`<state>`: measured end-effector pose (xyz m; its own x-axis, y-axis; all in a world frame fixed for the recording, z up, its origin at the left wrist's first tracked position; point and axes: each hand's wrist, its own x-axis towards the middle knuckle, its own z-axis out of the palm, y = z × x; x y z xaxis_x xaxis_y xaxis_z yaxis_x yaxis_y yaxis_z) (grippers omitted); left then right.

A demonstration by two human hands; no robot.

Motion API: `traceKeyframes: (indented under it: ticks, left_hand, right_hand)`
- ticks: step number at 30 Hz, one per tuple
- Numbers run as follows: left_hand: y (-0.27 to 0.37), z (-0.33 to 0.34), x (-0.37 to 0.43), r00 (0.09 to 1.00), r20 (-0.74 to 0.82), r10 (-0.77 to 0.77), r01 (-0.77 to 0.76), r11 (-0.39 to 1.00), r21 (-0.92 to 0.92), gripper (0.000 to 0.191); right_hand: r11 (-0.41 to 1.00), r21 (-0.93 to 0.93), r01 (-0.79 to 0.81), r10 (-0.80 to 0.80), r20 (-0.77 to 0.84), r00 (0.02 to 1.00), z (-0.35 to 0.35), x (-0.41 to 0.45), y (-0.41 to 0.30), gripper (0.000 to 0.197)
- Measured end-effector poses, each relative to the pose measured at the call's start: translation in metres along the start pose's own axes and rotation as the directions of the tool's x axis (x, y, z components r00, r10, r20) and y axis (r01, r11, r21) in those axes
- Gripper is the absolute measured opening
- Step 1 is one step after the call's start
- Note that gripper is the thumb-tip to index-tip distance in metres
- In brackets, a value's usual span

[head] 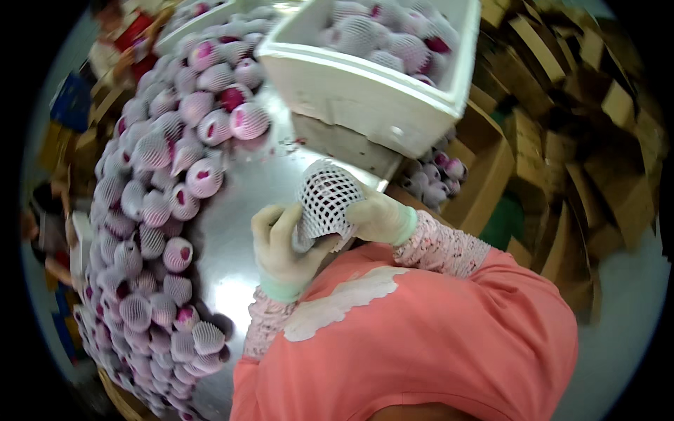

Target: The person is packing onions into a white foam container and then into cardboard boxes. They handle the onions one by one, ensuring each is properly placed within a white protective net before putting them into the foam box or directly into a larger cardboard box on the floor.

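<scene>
Between my two hands is a white foam net sleeve (327, 197) with a dark reddish round fruit showing through its mesh. My left hand (281, 242), in a pale knitted glove, grips it from the left, with the thumb near the sleeve's lower opening. On the other side, the gloved fingers of my right hand (379, 213) hold the sleeve's edge. Both hands are close to my chest, over the shiny metal table (231, 210). Left of them lies a large heap of pink-red fruits in foam nets (152, 205).
A white foam box (363, 94) full of netted fruits stands ahead. Beside it, an open cardboard carton (479, 173) sits lower, near more netted fruits (434, 176). Stacked cardboard boxes (568, 131) fill the right side. Two other people (113, 52) are at the far left.
</scene>
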<state>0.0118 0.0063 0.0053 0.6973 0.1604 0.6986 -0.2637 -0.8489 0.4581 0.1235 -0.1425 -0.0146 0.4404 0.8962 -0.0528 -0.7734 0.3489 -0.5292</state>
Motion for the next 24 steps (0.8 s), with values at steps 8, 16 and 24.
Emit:
traceKeyframes:
  ticks: [8, 16, 24]
  left_hand:
    - [-0.040, -0.078, -0.098, 0.831, 0.174, -0.528, 0.503, 0.847, 0.171, 0.056]
    - [-0.033, -0.121, -0.146, 0.486, 0.059, -0.872, 0.845, 0.486, 0.223, 0.048]
    - [-0.037, -0.141, -0.189, 0.639, 0.023, -0.769, 0.649, 0.556, 0.520, 0.042]
  right_hand:
    - [0.964, 0.252, 0.091, 0.051, -0.506, 0.861, -0.166, -0.124, -0.023, 0.055]
    - [0.974, 0.143, 0.176, 0.132, -0.989, 0.075, -0.351, -0.139, 0.018, 0.039]
    - [0.872, 0.028, 0.489, 0.056, -0.998, -0.042, -0.387, -0.132, 0.008, 0.053]
